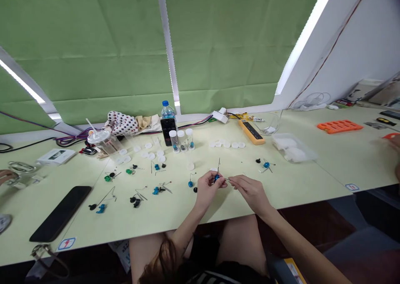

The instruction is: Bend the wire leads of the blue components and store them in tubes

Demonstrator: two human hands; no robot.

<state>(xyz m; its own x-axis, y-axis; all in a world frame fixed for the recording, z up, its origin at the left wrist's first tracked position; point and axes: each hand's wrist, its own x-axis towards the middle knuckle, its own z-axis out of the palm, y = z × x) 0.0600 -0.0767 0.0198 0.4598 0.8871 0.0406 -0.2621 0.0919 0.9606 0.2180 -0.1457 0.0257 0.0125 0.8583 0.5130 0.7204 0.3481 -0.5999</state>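
My left hand [206, 188] is closed round a small blue part [216, 177] from which a thin dark rod points upward. Fingers pinched, my right hand [251, 191] grips a thin metal rod [227, 179] that meets the blue part from the right. Left of my left hand lie another blue piece with a bent wire [190, 184] and a round black knob [195, 190]. Behind my hands a white cap [213, 169] is partly covered. More small blue, green and black parts with bent wires are spread leftward, including a blue piece [155, 190].
Three clear capped tubes [181, 141] stand before an upright phone [167, 130] and a water bottle [165, 105]. A yellow power strip [251, 131], clear tray [293, 148] and orange holder [339, 126] lie rightward. A black phone [61, 213] is at left. Other people's hands show at both edges.
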